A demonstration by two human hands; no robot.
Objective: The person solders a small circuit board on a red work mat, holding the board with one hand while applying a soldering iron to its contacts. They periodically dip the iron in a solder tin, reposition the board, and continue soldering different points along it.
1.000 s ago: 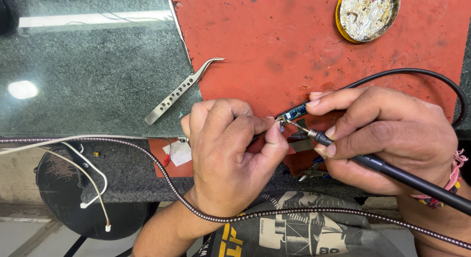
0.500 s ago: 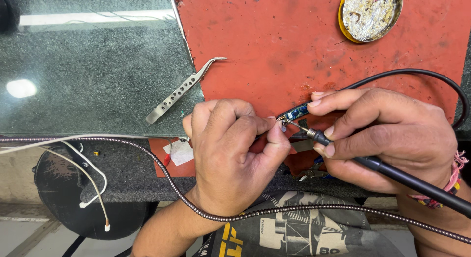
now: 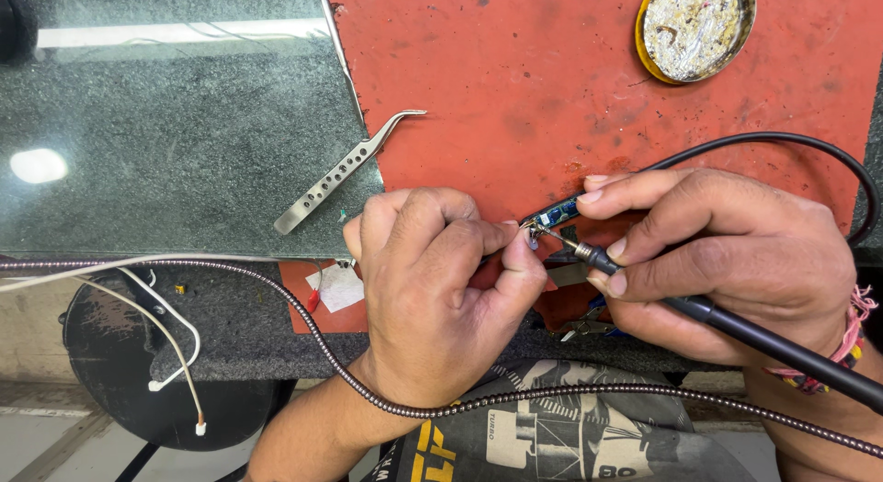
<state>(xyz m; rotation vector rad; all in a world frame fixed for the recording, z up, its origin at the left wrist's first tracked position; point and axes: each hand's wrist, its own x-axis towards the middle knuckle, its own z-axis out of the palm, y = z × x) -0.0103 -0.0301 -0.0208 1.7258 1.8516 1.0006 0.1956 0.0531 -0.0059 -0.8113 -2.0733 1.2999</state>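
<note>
Little has moved since earlier: the board point(image 3: 558, 212) is kept pinched in left hand point(image 3: 441, 289) fingers, the iron point(image 3: 699, 307) clamped in right hand point(image 3: 727, 252) fingers, best steadied lightly.

Bare hands and forearms, no sleeves; right wrist wears braided thread bracelets point(image 3: 851, 339) (pink and multicoloured).

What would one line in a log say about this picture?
left hand: pinching small circuit board | right hand: holding soldering iron, tip at board | tweezers: lying untouched | mat: red
</note>
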